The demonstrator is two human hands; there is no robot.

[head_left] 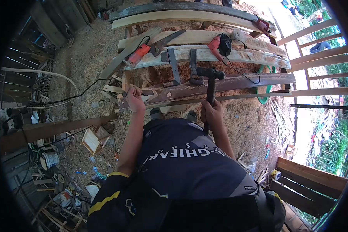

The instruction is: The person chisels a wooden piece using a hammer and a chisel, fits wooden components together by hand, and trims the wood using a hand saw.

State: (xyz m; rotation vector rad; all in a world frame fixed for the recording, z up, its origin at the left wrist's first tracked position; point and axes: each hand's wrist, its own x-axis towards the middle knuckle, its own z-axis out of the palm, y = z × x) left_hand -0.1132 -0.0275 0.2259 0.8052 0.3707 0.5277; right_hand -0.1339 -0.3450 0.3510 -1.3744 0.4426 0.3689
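My right hand [213,113] is closed around the handle of a hammer [211,87], whose dark head is raised over the brown beam [236,83]. My left hand [135,98] is closed at the left end of the bench, its fingers pinched round a small thin tool [146,92] that lies low over the wood; its exact shape is hard to make out. Two dark metal squares [174,67] [193,62] lie across the planks between and beyond my hands.
A red power tool [138,55] and a handsaw [168,41] lie on the planks at the left, another red power tool [219,45] to the right. Black cords cross the work area. A small wooden frame [93,140] stands on the shavings-covered floor.
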